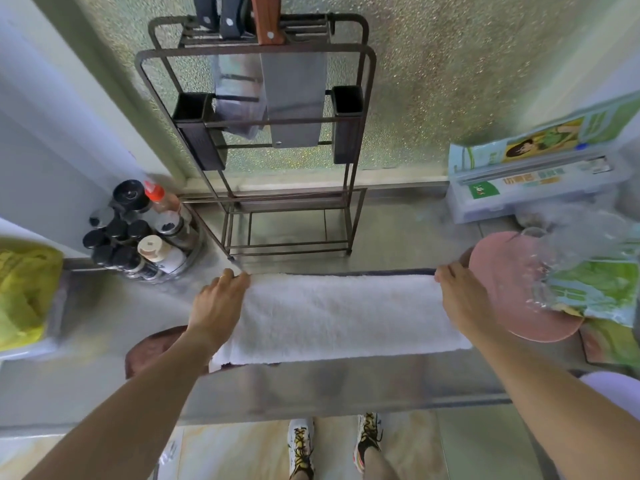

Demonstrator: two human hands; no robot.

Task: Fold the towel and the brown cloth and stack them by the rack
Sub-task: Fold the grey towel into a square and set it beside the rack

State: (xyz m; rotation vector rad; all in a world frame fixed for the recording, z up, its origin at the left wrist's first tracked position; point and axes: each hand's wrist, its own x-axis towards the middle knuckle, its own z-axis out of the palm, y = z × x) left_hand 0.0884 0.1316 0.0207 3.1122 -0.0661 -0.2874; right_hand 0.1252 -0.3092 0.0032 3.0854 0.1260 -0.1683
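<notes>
A white towel point(343, 315) lies stretched across the steel counter in a long band, folded along its length, just in front of the dark metal rack point(287, 220). My left hand point(216, 306) pinches the towel's far left corner. My right hand point(460, 294) pinches its far right corner. The brown cloth point(156, 348) lies on the counter at the left, partly hidden under my left forearm and the towel's left end.
Knives and a cleaver point(294, 95) hang in the rack. A cluster of spice bottles point(138, 230) stands left of it. A pink board point(519, 289) and plastic-wrapped greens point(595, 282) lie at the right, a wrap box point(533, 188) behind. A yellow-green cloth point(24, 292) sits far left.
</notes>
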